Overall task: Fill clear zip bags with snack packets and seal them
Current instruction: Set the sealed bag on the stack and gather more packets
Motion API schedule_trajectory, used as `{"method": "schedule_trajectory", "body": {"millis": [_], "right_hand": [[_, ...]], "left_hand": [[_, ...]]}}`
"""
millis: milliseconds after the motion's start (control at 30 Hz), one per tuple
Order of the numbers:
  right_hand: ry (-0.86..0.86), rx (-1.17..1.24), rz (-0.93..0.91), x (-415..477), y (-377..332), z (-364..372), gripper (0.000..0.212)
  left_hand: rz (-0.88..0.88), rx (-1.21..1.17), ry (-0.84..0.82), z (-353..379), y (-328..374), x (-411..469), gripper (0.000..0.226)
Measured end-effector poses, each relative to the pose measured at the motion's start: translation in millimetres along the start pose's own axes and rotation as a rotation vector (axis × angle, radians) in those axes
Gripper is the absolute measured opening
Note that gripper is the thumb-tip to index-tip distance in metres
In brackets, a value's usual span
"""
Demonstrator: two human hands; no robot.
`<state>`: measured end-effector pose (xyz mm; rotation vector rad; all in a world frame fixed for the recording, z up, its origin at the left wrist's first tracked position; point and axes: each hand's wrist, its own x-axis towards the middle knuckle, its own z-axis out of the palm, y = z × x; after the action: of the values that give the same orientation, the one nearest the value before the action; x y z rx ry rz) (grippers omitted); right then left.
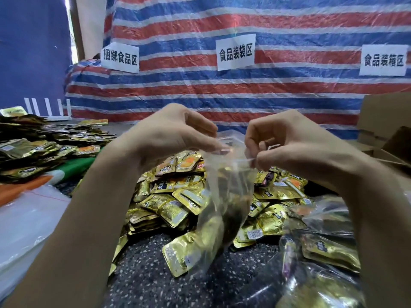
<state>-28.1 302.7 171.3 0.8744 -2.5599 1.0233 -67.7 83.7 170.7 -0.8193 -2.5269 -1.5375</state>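
L hand (175,132): bare, slim, w/ long fingers. One nail (223,150) shows at the fingertips: longish, rounded, natural gloss, reaching a bit past the tip. Behind the hand, L forearm (73,218) is bare skin from wrist to frame edge, smooth, w/ a soft crease where wrist meets hand.

R hand (289,141): bare too, w/ rounded knuckles & short creases across the finger joints; nails mostly hidden. Behind it, R forearm (382,218) is bare from wrist to frame edge.

Both forearms look much wider away from the hands (wide-angle stretch).
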Motion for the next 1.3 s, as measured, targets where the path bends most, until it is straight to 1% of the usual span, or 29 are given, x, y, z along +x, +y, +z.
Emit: {"method": "schedule_trajectory", "body": {"millis": [100,167,200,233,267,300,333,367,433,467,533,567,633,733,800,867,967,1033,1100,1167,1233,1267,1300], "right_hand": [[0.112,-0.002,-0.048,-1.2,-0.7,-3.7,0.011],[0.189,-0.018,-0.068,-2.1,-1.6,-7.3,0.008],[0.211,-0.031,-0.070,-2.3,-1.8,-9.0,0.009],[0.219,-0.040,-0.068,-2.0,-1.4,-9.9,0.009],[0.216,-0.048,-0.059,-1.7,-0.9,-9.8,0.008],[0.206,-0.054,-0.047,-1.2,-0.3,-8.8,0.009],[0.197,-0.056,-0.033,-0.6,0.5,-7.8,0.010],[0.193,-0.061,-0.021,0.2,1.4,-6.8,0.012],[0.196,-0.063,-0.005,1.7,3.4,-6.5,0.013],[0.200,-0.052,0.001,2.2,4.4,-7.2,0.012],[0.202,-0.031,0.005,2.0,5.7,-9.3,0.010],[0.200,-0.028,0.004,1.6,6.4,-10.2,0.010],[0.191,-0.035,0.003,0.8,7.0,-11.3,0.011],[0.180,-0.032,0.009,0.1,6.8,-12.4,0.010],[0.180,-0.026,0.015,-0.1,6.9,-13.4,0.009],[0.179,-0.026,0.012,-0.6,7.0,-13.9,0.009],[0.170,-0.036,0.007,-1.3,7.1,-13.8,0.010],[0.165,-0.039,0.005,-1.7,7.4,-14.1,0.011],[0.162,-0.040,0.007,-2.1,7.7,-15.0,0.012],[0.152,-0.041,0.011,-2.8,8.0,-15.8,0.010],[0.142,-0.038,0.009,-3.0,7.8,-16.2,0.012],[0.136,-0.034,0.006,-3.2,7.2,-16.2,0.013],[0.132,-0.032,0.004,-3.4,6.4,-16.0,0.012]], "left_hand": [[0.016,-0.230,0.084,3.4,6.1,-1.8,0.046],[-0.041,-0.354,0.217,5.2,7.4,2.1,0.029],[-0.079,-0.338,0.294,5.3,5.1,4.5,0.022],[-0.106,-0.242,0.342,3.8,0.2,7.5,0.018],[-0.124,-0.065,0.332,1.8,-7.0,10.9,0.015],[-0.146,0.145,0.246,1.3,-15.2,13.5,0.013],[-0.191,0.329,0.087,3.3,-23.0,15.7,0.012],[-0.267,0.461,-0.108,8.8,-30.1,17.4,0.011],[-0.453,0.599,-0.462,29.5,-41.5,18.1,0.016],[-0.528,0.639,-0.581,42.7,-46.8,18.5,0.022],[-0.615,0.760,-0.727,70.9,-55.4,19.2,0.030],[-0.631,0.840,-0.769,83.9,-57.6,19.7,0.028],[-0.575,1.006,-0.742,104.4,-58.8,19.0,0.030],[-0.481,1.097,-0.672,117.8,-59.2,16.3,0.050],[-0.433,1.130,-0.634,120.3,-60.9,13.5,0.049],[-0.416,1.158,-0.610,120.2,-60.1,11.7,0.040],[-0.496,1.066,-0.644,117.1,-57.5,13.7,0.028],[-0.551,0.974,-0.723,111.8,-59.3,18.1,0.019],[-0.603,0.827,-0.797,98.3,-60.0,23.3,0.017],[-0.569,0.644,-0.813,73.5,-55.8,25.6,0.018],[-0.457,0.464,-0.750,40.2,-49.4,22.2,0.026],[-0.383,0.352,-0.672,21.1,-46.7,17.8,0.036],[-0.306,0.223,-0.561,2.4,-44.7,13.3,0.046]]}}
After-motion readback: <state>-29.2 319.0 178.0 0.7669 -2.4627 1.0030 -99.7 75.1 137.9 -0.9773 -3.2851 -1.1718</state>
